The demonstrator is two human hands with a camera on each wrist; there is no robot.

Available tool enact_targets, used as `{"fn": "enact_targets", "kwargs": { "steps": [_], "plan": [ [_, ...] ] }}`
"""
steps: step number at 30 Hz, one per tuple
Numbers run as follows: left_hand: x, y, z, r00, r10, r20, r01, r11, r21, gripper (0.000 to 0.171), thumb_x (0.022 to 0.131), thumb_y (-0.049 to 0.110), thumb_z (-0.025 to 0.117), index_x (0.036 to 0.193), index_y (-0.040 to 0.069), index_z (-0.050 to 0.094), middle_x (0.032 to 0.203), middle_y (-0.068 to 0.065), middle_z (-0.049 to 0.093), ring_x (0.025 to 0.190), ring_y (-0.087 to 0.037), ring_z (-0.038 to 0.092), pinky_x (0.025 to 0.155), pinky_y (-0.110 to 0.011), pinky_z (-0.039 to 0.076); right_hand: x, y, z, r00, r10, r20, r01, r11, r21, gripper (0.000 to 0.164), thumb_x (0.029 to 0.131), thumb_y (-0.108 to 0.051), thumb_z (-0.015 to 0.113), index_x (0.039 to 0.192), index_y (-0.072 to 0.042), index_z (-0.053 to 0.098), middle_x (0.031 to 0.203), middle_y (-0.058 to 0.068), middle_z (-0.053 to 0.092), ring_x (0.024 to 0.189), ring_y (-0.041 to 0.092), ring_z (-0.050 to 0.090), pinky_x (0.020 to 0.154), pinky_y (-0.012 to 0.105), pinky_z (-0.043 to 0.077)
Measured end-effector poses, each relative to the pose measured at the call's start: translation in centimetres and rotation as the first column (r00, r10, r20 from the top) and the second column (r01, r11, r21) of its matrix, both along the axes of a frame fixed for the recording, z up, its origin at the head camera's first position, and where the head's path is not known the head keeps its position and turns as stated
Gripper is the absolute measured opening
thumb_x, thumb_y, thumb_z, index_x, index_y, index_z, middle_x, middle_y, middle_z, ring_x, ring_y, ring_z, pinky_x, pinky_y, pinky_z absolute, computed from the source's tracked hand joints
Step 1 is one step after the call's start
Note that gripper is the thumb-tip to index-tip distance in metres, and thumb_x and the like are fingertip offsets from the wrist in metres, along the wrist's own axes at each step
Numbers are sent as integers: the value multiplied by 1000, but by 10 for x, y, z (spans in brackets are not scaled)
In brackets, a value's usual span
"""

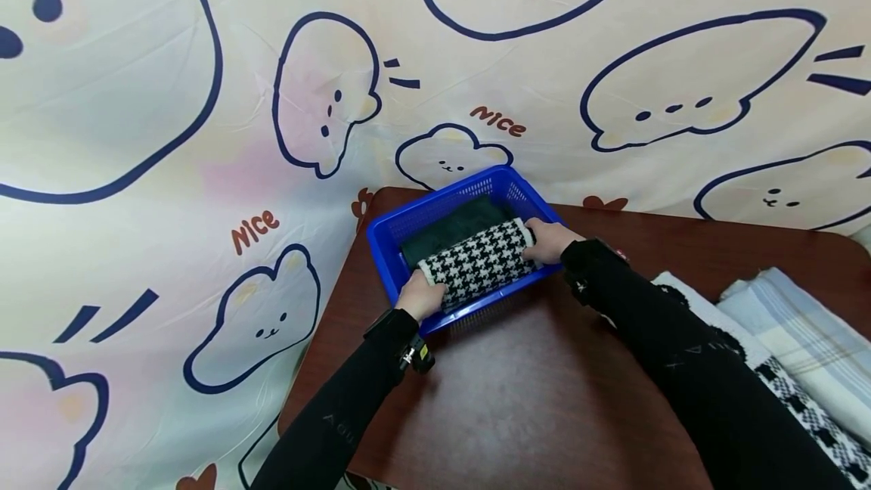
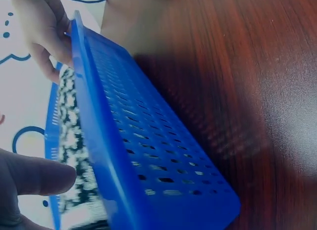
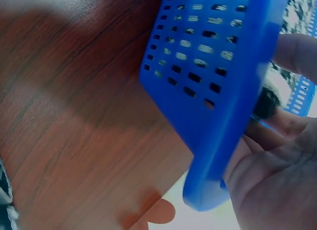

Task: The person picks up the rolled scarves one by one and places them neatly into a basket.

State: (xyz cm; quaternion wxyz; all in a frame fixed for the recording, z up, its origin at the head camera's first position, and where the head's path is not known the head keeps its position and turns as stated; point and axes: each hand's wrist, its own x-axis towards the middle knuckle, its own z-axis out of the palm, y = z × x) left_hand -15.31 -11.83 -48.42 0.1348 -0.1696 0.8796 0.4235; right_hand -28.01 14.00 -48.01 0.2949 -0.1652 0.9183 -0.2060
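A rolled or folded black-and-white houndstooth cloth (image 1: 479,262) with a pale edge lies in the front part of a blue plastic basket (image 1: 383,252). Behind it in the same basket is a dark green cloth (image 1: 457,227). My left hand (image 1: 420,295) grips the houndstooth cloth's left end, inside the basket's rim; the left wrist view shows the thumb (image 2: 47,176) over the cloth. At the opposite end, my right hand (image 1: 548,240) holds the cloth between thumb and fingers. In the right wrist view, the basket wall partly hides that end and the fingertips.
The basket stands at the back left corner of a brown wooden table (image 1: 537,384), close to a printed curtain (image 1: 238,97). On the right lie a black-and-white patterned cloth (image 1: 789,384) and a light blue plaid cloth (image 1: 792,324), the former partly behind my right sleeve.
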Motion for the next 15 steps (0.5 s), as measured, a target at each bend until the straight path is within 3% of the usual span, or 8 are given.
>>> {"fn": "enact_targets", "kwargs": {
  "steps": [4, 8, 15],
  "plan": [
    [4, -3, 9, 1000, -10, -18, 10, 1000, -1, 61, 94, 23, 53, 145, -2, 32, 137, -25, 49, 114, -34, 56, 89, -42, 50, 1, 4, 5, 1000, 5, -24, -5, 1000, 2, 76, 95, -32, 58, 151, 0, 19, 147, 32, 32, 127, 46, 43, 101, 59, 38],
    [5, -6, 18, 999, -39, -35, 37, 998, -57, 70, 96, 26, 50, 152, -1, 18, 148, -25, 37, 131, -37, 44, 104, -45, 41, 2, 8, 10, 999, 11, -47, -11, 1000, -6, 75, 95, -35, 59, 150, 0, 23, 148, 31, 31, 132, 48, 36, 103, 62, 35],
    [10, -6, 29, 996, -72, -50, 69, 996, -53, 68, 98, 29, 50, 153, 4, 19, 153, -20, 32, 138, -34, 36, 112, -44, 33, 9, 13, 24, 997, 18, -75, -20, 999, -35, 69, 95, -34, 59, 148, -2, 28, 137, 29, 47, 119, 41, 52, 97, 56, 44]
  ]
}}
